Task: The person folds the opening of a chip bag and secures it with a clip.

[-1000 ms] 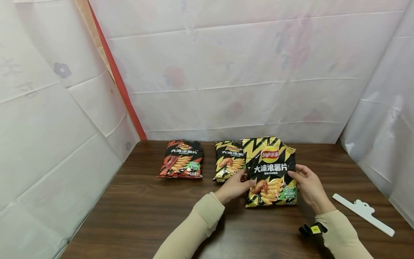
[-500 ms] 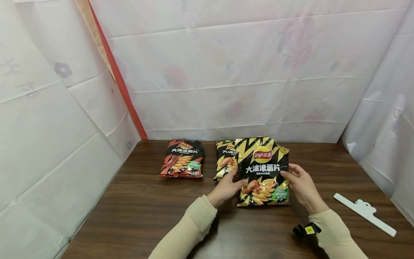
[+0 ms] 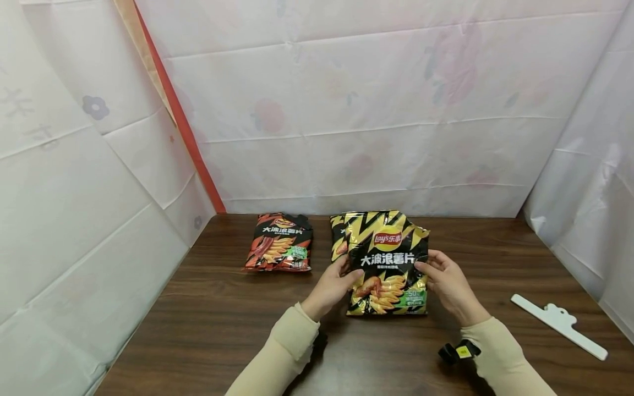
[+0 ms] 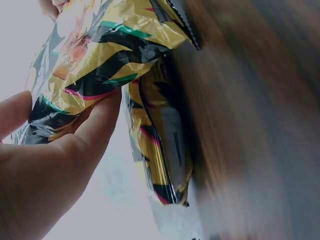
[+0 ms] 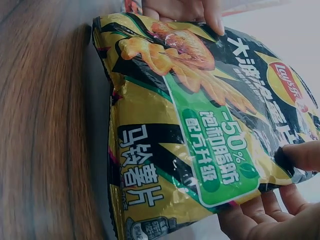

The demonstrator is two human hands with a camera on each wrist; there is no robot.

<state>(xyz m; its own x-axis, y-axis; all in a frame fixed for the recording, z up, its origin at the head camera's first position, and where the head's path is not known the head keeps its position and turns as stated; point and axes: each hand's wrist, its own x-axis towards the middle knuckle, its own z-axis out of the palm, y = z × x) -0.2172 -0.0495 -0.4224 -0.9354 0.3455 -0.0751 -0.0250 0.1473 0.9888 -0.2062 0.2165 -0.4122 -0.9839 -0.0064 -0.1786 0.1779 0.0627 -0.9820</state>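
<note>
Between both hands stands a black-and-yellow Lay's potato chip bag (image 3: 388, 258), its front turned to the head camera and its top right corner slanting down. My left hand (image 3: 328, 290) grips its left edge, thumb in front and fingers behind. On the right edge, my right hand (image 3: 449, 285) pinches it the same way, as the right wrist view shows with the bag's lower front (image 5: 165, 125). A second yellow-black chip bag (image 3: 338, 237) is mostly hidden behind the held one; its side (image 4: 162, 135) shows in the left wrist view.
A red-and-black chip bag (image 3: 279, 245) lies further left on the brown wooden table (image 3: 208, 324). At the right lies a long white sealing clip (image 3: 559, 325). White patterned sheets (image 3: 346, 110) wall in the back and sides.
Both hands have moved left with the held chip bag. It now covers most of the second yellow-black bag. The red bag and white clip have stayed in place.
</note>
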